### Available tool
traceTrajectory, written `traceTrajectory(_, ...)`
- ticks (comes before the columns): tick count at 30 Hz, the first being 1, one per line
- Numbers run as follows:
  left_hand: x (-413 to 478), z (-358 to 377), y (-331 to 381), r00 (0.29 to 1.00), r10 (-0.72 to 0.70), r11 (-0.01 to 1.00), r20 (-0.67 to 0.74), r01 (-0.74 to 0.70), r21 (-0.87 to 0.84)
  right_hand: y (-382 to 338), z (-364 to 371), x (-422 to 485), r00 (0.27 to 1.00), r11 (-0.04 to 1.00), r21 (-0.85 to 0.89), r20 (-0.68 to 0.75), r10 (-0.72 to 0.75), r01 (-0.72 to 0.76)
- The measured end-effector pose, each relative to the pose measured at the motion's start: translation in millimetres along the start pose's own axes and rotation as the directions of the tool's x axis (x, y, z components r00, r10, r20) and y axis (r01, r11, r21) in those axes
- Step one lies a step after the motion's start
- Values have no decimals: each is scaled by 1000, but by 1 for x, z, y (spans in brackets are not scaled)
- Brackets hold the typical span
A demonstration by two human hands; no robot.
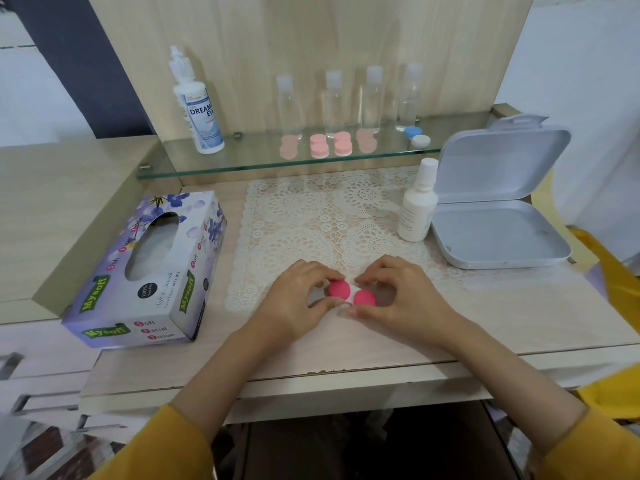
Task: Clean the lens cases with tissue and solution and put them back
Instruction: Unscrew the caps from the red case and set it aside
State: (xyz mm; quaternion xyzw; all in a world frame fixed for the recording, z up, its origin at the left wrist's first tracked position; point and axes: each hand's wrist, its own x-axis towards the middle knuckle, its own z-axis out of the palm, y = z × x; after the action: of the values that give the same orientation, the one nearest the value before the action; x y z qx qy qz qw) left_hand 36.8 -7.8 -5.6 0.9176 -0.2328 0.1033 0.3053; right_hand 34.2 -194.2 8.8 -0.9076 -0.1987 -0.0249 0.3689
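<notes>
My left hand (pixel 298 299) and right hand (pixel 401 299) meet over the near edge of the lace mat (pixel 332 216). Each has thumb and fingertips curled round one cap of the pink lens case (pixel 337 289) between them. The case seems to rest on the mat, though my fingers hide its underside. The mat lies on the table (pixel 519 306). Left of my left hand sits the tissue box (pixel 149 268). Beyond my right hand stands a small white bottle (pixel 417 206), just beside an open white tin (pixel 498 233). Farther off, the glass shelf (pixel 242 159) carries the solution bottle (pixel 199 109), four clear bottles (pixel 334 105), pale pink lens cases (pixel 318 145) and a blue-and-white case (pixel 417 136).
</notes>
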Motion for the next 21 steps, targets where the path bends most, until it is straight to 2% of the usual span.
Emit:
traceTrajectory(3, -3, 5, 1, 1000, 8, 1000, -6, -8, 7, 2, 2, -4, 999, 1000, -7, -48, -20, 20)
traceTrajectory(8, -7, 12, 2, 999, -11, 1000, -34, 11, 1, 7, 3, -3, 995, 994, -49, -33, -98, 97)
traceTrajectory(16, -9, 21, 11, 983, -33, 999, -180, 36, 10, 12, 9, -2, 987, 990, -21, -78, -140, 139)
traceTrajectory(21, -8, 23, 11, 954, -110, 993, -279, 116, 4, 13, 10, -4, 982, 986, -12, -91, -164, 164)
